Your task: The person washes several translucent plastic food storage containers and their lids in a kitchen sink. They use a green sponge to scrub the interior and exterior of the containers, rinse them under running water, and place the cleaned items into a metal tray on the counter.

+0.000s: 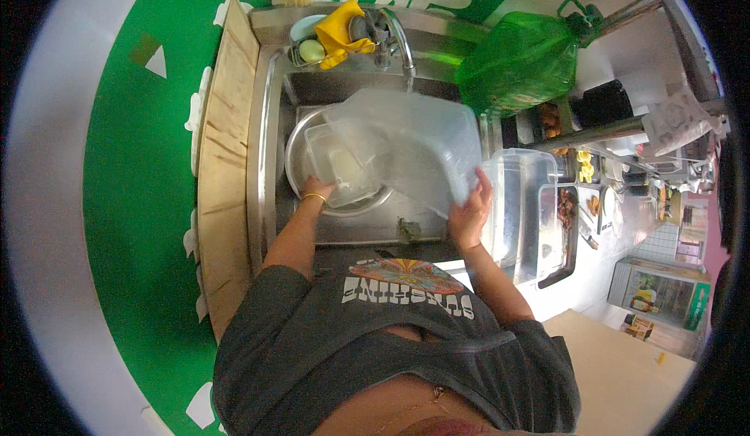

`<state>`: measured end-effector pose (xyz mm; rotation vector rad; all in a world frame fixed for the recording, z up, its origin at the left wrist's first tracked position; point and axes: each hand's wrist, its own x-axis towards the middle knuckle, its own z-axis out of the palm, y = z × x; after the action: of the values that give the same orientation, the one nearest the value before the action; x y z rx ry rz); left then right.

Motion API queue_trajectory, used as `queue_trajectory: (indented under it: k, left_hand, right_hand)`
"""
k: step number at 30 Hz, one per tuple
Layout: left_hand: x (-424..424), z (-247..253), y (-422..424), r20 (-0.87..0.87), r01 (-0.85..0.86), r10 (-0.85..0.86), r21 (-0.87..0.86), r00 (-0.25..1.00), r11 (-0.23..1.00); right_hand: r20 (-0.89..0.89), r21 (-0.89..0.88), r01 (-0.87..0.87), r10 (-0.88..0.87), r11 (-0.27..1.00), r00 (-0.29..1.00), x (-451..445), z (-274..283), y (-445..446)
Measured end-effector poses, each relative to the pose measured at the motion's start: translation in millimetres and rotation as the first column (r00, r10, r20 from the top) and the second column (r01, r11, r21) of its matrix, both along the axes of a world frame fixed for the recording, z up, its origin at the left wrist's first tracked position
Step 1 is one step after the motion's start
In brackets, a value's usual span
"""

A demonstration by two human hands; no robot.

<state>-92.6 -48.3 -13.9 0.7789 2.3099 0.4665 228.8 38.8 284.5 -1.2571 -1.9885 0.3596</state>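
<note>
Over the stainless steel sink (363,234), my right hand (471,213) grips the rim of a large translucent plastic bin (422,137), which is tilted and blurred. My left hand (318,188), with a yellow band at the wrist, is at the near edge of a smaller clear plastic container (351,169). That container sits in a round metal basin (293,143), and the fingers partly disappear behind its wall. Part of the basin lies hidden behind the bin. A dark green scrap (408,229) lies on the sink floor between my hands.
Behind the sink stands a curved faucet (401,37), beside a rack with a yellow cloth (340,34). A large green plastic bottle (521,64) stands at the back right. Clear plastic bins (518,213) occupy the right counter. A wooden board (225,160) lines the left side.
</note>
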Motion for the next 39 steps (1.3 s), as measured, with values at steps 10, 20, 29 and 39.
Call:
queue_trajectory:
  k: [10,20,29,39]
  left_hand:
    - [-8.0,19.6,15.0,0.001,-0.025,0.025,0.195,1.0,0.981]
    - [31.6,85.1,32.8,-0.243,0.302,-0.263,0.142,0.934,0.943]
    - [52.5,188.3,9.2,-0.791,0.628,-0.479,-0.158,0.381,0.762]
    - [10.7,226.9,-3.3,-0.41,0.176,0.03,0.456,0.911,0.872]
  right_hand:
    - [0.115,0.399,-0.381,0.366,0.834,0.923,10.0,53.6,-38.9]
    - [0.109,0.571,-0.396,0.412,0.719,0.905,36.4,90.1,-69.8]
    - [0.066,0.635,-0.324,0.368,0.701,0.927,38.5,98.9,-79.1]
    - [-0.803,-0.47,0.285,-0.539,0.835,0.255,138.5,61.8,-103.3]
